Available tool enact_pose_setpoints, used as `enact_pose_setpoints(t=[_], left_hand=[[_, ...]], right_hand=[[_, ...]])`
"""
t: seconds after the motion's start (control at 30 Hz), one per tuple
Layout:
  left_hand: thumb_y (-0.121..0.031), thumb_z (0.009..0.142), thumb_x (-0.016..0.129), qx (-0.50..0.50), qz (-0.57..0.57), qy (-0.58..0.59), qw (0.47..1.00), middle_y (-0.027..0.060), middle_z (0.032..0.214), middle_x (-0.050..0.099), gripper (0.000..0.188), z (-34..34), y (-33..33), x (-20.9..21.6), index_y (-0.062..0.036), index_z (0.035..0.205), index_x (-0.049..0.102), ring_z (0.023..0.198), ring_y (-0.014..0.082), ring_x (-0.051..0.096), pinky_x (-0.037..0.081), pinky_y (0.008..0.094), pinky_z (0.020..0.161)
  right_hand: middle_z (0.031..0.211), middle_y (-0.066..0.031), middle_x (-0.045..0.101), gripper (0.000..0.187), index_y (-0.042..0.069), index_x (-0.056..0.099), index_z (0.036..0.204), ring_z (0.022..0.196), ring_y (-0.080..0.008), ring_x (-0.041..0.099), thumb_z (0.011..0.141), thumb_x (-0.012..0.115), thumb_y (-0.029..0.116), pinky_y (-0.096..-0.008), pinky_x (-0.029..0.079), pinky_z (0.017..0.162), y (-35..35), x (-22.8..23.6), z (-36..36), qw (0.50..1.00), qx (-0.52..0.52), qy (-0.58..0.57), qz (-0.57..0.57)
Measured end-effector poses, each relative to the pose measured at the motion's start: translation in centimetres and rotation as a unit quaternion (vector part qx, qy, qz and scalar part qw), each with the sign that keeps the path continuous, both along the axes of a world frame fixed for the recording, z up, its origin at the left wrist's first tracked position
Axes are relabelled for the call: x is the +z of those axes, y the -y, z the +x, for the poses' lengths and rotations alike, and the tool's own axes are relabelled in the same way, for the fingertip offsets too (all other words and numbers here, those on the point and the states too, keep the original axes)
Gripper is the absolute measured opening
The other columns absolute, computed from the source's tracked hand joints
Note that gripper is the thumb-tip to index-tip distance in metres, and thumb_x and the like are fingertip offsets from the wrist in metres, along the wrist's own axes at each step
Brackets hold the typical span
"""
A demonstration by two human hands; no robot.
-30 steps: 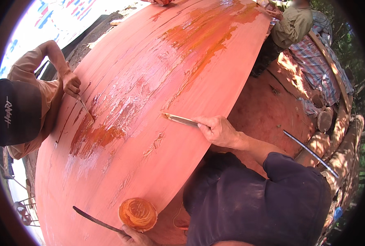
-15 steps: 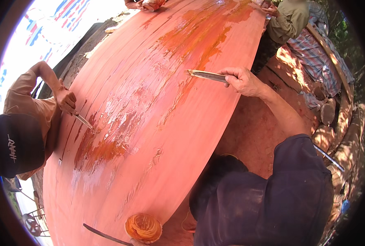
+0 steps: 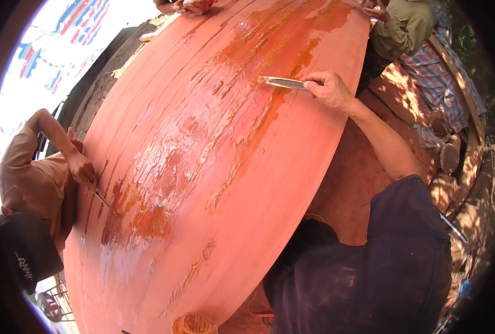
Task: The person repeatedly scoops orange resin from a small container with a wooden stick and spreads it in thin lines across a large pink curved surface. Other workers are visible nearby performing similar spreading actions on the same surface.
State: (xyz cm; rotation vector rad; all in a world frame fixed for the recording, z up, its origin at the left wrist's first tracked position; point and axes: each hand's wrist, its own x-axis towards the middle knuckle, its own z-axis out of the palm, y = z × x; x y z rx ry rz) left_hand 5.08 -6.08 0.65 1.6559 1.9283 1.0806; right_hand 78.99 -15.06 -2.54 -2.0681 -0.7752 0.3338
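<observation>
Neither of my hands shows now. At the lower edge, a bowl (image 3: 194, 324) of orange-brown paste is partly cut off by the frame. Left of it, only the dark tip of a long thin blade (image 3: 125, 332) shows. Above them spreads a wide, curved, salmon-red surface (image 3: 242, 245), streaked with wet, glossy orange-brown paste (image 3: 153, 221). A co-worker in dark navy (image 3: 342, 284) leans in at the right, and that person's hand (image 3: 330, 91) holds a flat scraper (image 3: 283, 83) over the surface.
At the left, a person in a dark cap (image 3: 30, 250) holds a thin tool (image 3: 107, 203) to the surface. Hands of two more people show at the far edge. Logs (image 3: 453, 153) and striped sheeting (image 3: 436, 83) lie at the right; a wheel (image 3: 48, 306) stands lower left.
The view has shifted, so the bowl and long blade sit lower and a bit of hand beside them has left the frame. The left person's tool has moved down the surface.
</observation>
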Motion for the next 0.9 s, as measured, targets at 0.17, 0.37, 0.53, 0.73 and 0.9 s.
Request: enact_pose_setpoints(t=[0.17,0.37,0.53,0.73,0.9], left_hand=[[-0.021,0.099,0.070,0.003,-0.006,-0.008,1.000,0.0259,0.093,0.072,0.036,0.5,-0.1,-0.2,0.0112,0.115,0.070,0.080,0.0292,0.066,0.054,0.0406,0.071],[-0.021,0.098,0.070,0.013,-0.008,-0.015,1.000,0.0261,0.094,0.072,0.036,0.5,-0.2,0.0,0.0111,0.115,0.071,0.081,0.0294,0.066,0.055,0.0409,0.072],[-0.022,0.098,0.071,0.017,-0.009,-0.018,1.000,0.0264,0.094,0.072,0.037,0.3,-0.7,0.4,0.0111,0.115,0.071,0.081,0.0297,0.066,0.055,0.0410,0.073],[-0.022,0.098,0.071,0.021,-0.005,-0.018,1.000,0.0266,0.094,0.072,0.037,-0.4,-0.8,0.5,0.0111,0.115,0.071,0.082,0.0299,0.066,0.055,0.0412,0.073],[-0.022,0.098,0.072,0.026,-0.004,-0.019,0.999,0.0269,0.094,0.072,0.037,-1.2,-0.4,0.4,0.0111,0.114,0.071,0.082,0.0301,0.067,0.055,0.0414,0.074]], right_hand=[[0.071,0.0037,0.059,0.025,0.001,0.078,0.106,0.065,-0.0052,0.053,0.097,0.061,0.017,-0.0260,0.043,0.058,-0.7,-0.6,0.5,0.998,-0.036,0.053,0.000],[0.070,0.0047,0.057,0.024,-0.001,0.077,0.108,0.064,-0.0045,0.051,0.098,0.061,0.015,-0.0263,0.041,0.057,-0.8,-0.9,-0.2,0.997,-0.050,0.059,-0.005],[0.071,0.0049,0.059,0.024,-0.001,0.076,0.110,0.066,-0.0038,0.051,0.098,0.063,0.014,-0.0255,0.041,0.058,-0.8,-1.3,-1.8,0.997,-0.052,0.052,0.004],[0.075,0.0034,0.062,0.023,-0.002,0.076,0.111,0.070,-0.0050,0.055,0.099,0.062,0.013,-0.0258,0.045,0.063,-1.0,-1.7,-3.1,0.998,-0.031,0.049,0.008],[0.080,0.0003,0.070,0.023,-0.002,0.076,0.112,0.075,-0.0069,0.060,0.099,0.063,0.012,-0.0273,0.050,0.068,-1.3,-2.3,-4.0,0.996,0.002,0.084,0.040]])
